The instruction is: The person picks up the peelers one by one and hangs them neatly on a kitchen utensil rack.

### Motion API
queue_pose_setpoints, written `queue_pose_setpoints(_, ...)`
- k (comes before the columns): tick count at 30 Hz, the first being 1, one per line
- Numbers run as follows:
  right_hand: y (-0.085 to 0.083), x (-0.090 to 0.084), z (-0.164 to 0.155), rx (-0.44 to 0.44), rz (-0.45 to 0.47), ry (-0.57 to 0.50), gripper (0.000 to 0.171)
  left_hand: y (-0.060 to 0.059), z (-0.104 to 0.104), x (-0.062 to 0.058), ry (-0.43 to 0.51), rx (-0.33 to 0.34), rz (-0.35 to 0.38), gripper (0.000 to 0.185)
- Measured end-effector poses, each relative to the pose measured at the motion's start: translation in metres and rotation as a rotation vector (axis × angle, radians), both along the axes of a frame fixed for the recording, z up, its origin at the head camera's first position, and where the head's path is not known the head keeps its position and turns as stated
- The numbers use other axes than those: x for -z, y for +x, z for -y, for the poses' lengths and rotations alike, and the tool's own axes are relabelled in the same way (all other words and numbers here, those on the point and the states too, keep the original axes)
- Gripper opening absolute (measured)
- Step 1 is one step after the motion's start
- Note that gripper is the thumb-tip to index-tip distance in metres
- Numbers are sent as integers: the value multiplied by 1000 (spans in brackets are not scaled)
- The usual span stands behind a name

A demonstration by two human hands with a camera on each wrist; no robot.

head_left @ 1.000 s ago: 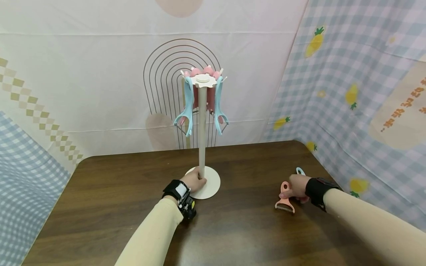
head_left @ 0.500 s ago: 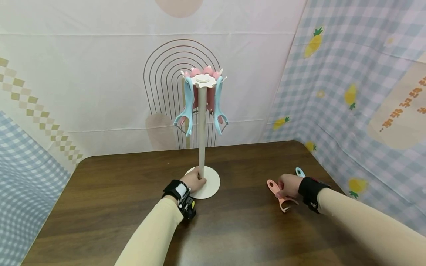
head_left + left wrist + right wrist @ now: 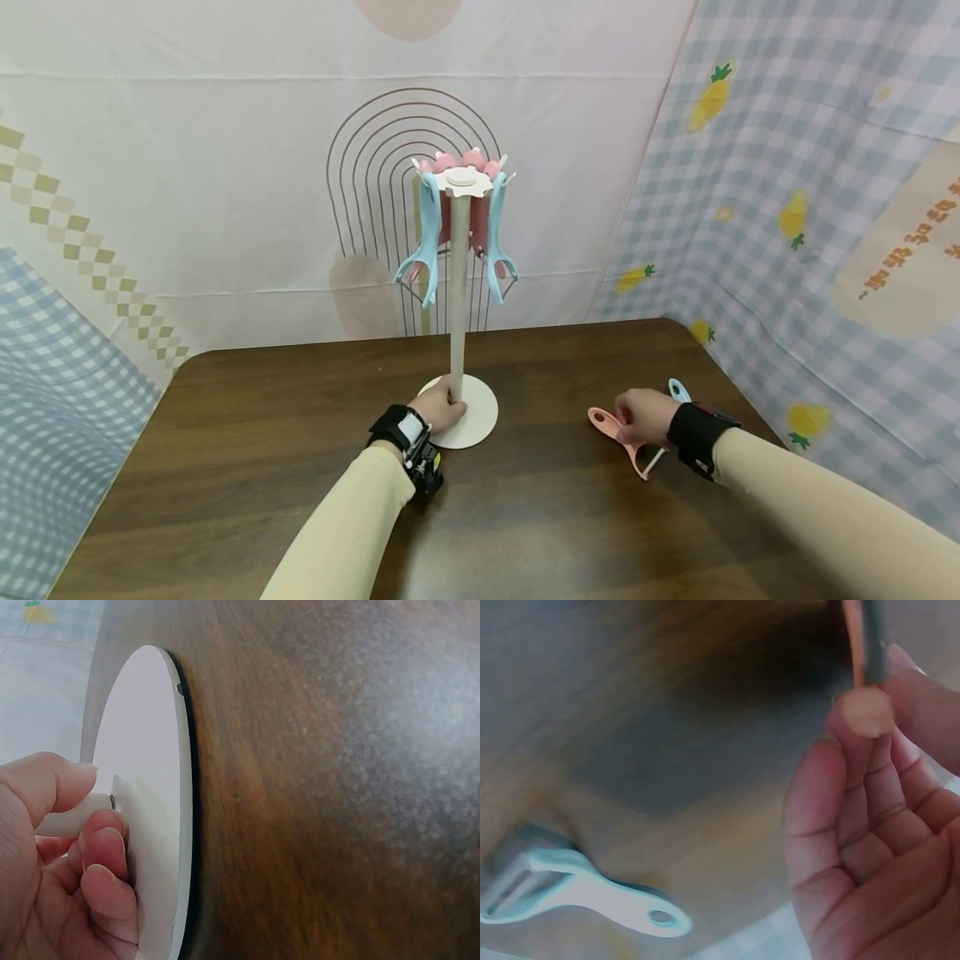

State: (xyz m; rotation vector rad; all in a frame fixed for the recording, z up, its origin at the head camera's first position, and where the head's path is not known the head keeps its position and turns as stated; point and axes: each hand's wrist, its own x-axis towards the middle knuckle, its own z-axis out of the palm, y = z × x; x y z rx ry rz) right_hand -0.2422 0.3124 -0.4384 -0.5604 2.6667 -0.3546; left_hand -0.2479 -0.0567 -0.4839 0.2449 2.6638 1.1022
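Both hands are low over the dark table (image 3: 300, 467), forearms stretched forward. Her left hand (image 3: 438, 410) curls round the foot of the white stand's pole (image 3: 457, 317), just above its round base (image 3: 154, 795). Right hand (image 3: 641, 417) pinches a pink peeler (image 3: 609, 425) between fingertips (image 3: 866, 712), lifted off the wood; a blue peeler (image 3: 592, 889) lies just beside it.

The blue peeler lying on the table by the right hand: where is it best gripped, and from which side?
Probably the blue peeler by its straight handle, between the blade head and the hanging hole. It lies flat on the table, so pinch both long edges from above, keeping fingers off the blade and the hole clear.
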Motion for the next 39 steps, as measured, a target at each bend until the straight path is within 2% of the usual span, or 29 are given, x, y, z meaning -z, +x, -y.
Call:
queue_pose_setpoints(7, -2, -43, 20, -43, -101, -137, 16, 0, 2, -4, 15, 24, -19, 46)
queue_pose_setpoints(12, -4, -82, 37, -22, -206, -231, 9, 1, 2, -4, 33, 6, 6, 47)
queue_pose_setpoints(17, 7, -123, 57, -34, -330, -339, 10, 1, 1, -2, 17, 4, -6, 42)
queue_pose_setpoints(25, 28, -176, 84, -110, -595, -594, 8, 0, 2, 0, 11, 4, -9, 42)
queue_pose_setpoints(29, 40, -195, 101, -141, -667, -671, 5, -2, 2, 3, 15, 7, -9, 44)
queue_pose_setpoints(33, 50, -205, 121, -208, -688, -738, 4, -3, 2, 4, 18, 14, -5, 41)
queue_pose_setpoints(39, 53, -214, 148, -284, -707, -783, 3, -4, 2, 4, 19, 8, 29, 46)
